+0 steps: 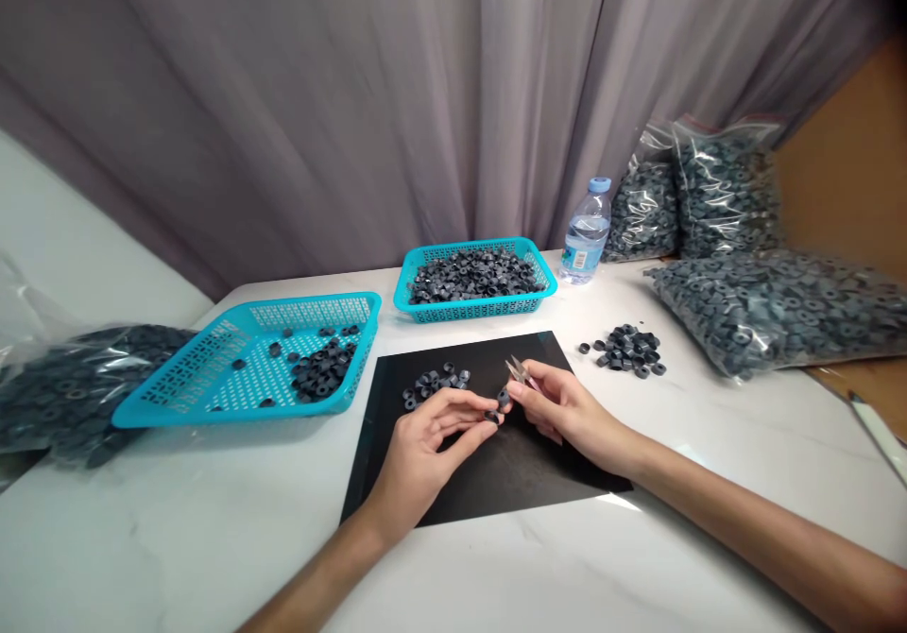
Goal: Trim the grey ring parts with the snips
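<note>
Over the black mat my two hands meet. My left hand is closed, its fingertips pinching a small dark rubber ring. A second dark ring sits right beside it, between the fingertips of both hands; which hand bears it I cannot tell. My right hand is wrapped round a pair of small thread snips, whose parted blades point up and left. Just beyond my left hand lies a small heap of dark rings on the mat.
A turquoise basket at left holds some dark rings; another basket behind is fuller. Loose rings lie right of the mat. A water bottle and bulging bags of rings stand at right. Another bag lies far left.
</note>
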The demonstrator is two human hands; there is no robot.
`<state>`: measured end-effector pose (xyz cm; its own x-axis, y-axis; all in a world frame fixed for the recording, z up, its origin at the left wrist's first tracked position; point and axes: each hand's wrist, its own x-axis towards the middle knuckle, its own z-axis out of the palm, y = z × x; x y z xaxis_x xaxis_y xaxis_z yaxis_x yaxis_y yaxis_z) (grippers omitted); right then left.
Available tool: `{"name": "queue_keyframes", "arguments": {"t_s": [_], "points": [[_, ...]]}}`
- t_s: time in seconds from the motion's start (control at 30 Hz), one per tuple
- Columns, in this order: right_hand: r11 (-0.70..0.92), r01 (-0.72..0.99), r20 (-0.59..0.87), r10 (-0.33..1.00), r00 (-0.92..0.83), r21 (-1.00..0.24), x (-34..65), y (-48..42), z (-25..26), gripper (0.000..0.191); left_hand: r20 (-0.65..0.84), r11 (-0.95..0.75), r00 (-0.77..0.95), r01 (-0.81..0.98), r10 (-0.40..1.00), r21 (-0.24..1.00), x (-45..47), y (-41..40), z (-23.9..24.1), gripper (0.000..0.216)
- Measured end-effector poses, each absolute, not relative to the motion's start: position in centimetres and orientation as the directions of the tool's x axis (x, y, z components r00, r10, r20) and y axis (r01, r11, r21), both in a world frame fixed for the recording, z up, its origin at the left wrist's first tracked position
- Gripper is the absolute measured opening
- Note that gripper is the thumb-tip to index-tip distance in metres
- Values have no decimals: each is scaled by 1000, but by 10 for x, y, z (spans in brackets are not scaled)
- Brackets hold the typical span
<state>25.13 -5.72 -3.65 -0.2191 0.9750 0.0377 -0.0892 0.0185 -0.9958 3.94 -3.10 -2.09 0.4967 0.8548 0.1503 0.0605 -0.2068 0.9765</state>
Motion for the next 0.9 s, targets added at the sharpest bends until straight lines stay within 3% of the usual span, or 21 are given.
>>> {"name": "queue_keyframes", "arguments": {"t_s": [0.4, 0.9], "points": [[-6, -143, 23, 979, -201, -990, 254, -57, -42, 36, 109, -134, 477, 18, 872, 991, 42, -29, -20, 19], [-31, -64, -20, 984, -179, -997, 252, -58, -43, 33, 78, -49, 529, -68, 845, 996, 42, -30, -17, 22]]}}
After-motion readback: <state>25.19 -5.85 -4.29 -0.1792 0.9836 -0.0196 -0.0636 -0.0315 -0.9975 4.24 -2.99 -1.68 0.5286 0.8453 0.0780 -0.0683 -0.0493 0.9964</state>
